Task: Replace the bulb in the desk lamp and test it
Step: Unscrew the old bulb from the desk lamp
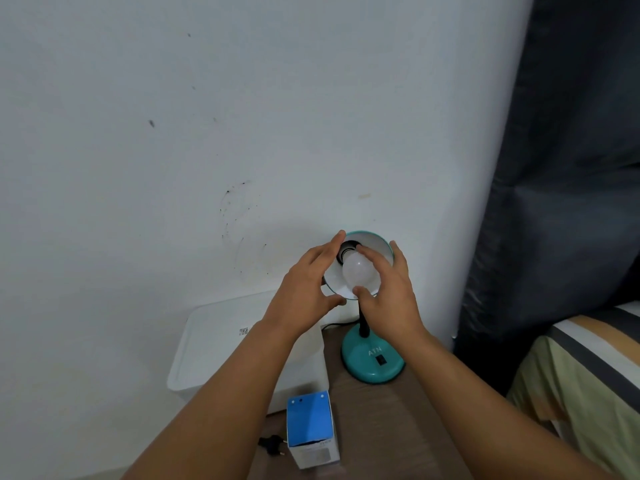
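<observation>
A teal desk lamp stands on a brown table, its round base [372,358] near the wall and its shade [375,242] tilted towards me. A white bulb [358,271] sits in the shade's dark socket. My right hand [388,289] grips the bulb with thumb below and fingers above. My left hand [308,289] holds the shade's left rim, fingers on the top edge and thumb at the bottom edge. The lamp is unlit.
A blue and white bulb box [311,427] stands on the table's near part, with a black plug [273,445] beside it. A white lidded bin [214,341] sits to the left. A dark curtain [561,168] and striped bedding [588,368] are on the right.
</observation>
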Demonstrator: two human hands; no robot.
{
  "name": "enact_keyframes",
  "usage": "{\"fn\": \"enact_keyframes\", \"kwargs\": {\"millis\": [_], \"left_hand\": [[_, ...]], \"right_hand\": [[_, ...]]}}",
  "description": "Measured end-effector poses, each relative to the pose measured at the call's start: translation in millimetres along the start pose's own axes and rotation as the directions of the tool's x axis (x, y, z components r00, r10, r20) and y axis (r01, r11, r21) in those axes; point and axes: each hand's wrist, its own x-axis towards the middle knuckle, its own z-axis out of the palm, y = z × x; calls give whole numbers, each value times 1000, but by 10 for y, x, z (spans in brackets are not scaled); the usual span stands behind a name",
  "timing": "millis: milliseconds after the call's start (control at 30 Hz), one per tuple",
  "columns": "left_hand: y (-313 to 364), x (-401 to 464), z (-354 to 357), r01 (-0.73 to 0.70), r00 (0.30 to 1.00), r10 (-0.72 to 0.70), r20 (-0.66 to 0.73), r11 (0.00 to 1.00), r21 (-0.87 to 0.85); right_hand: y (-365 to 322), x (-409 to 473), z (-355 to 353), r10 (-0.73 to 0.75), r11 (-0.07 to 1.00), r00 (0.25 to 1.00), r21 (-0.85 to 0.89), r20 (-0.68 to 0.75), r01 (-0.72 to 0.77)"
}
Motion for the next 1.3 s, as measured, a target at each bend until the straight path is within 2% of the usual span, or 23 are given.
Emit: {"fn": "enact_keyframes", "kwargs": {"millis": [133, 267, 467, 600, 767, 1033, 1200, 1300], "left_hand": [[4, -7, 14, 4, 1000, -4, -7, 1000, -4], [1, -17, 27, 23, 1000, -24, -10, 1000, -16], [-7, -24, 24, 20, 1000, -20, -2, 999, -41], [-3, -30, 25, 14, 1000, -14, -8, 999, -37], [9, -30, 24, 31, 999, -31, -9, 999, -36], [-7, -31, 21, 27, 1000, -27, -2, 999, -42], [3, -31, 23, 39, 999, -40, -3, 999, -31], [4, -23, 15, 47, 999, -47, 11, 998, -43]], "right_hand": [[18, -4, 12, 11, 997, 1000, 75, 0, -11], [9, 15, 73, 108, 992, 992, 76, -66, -103], [61, 4, 118, 13, 998, 999, 62, -32, -11], [69, -6, 89, 18, 995, 1000, 102, 14, -19], [41, 9, 105, 111, 987, 991, 125, -78, -100], [59, 0, 91, 19, 989, 1000, 144, -6, -18], [42, 21, 105, 109, 987, 992, 127, -68, -100], [37, 13, 112, 88, 989, 995, 123, -55, -81]]}}
